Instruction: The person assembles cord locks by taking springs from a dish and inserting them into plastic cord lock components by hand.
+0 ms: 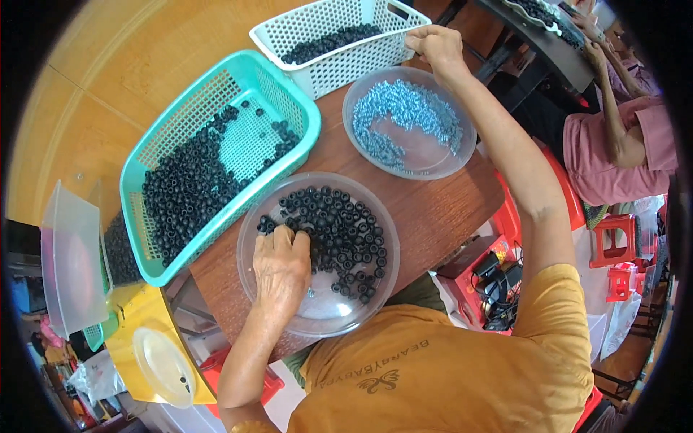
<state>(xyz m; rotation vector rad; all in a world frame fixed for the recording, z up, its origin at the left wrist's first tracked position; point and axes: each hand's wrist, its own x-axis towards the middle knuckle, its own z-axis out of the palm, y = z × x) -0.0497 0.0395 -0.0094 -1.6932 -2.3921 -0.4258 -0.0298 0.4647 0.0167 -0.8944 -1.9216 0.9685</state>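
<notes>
My left hand (280,268) reaches into a round clear bowl (390,267) of small black ring-shaped pieces (346,224). Its fingers curl down among them, and the fingertips are hidden. My right arm stretches far forward past a second clear bowl (411,170), which holds small shiny blue pieces (411,108). Bent and drawn together, the fingers of my right hand (440,50) are at the right corner of a white perforated basket (354,68). Whether they grip its rim or something small, I cannot tell. More black pieces (332,42) lie inside that basket.
A turquoise basket (307,119) with many black pieces stands at the left of the brown table (455,202). Left of it are a translucent bin (68,260) and a pale lid (162,364). Red stools (613,240) and another person in pink (621,151) appear at right.
</notes>
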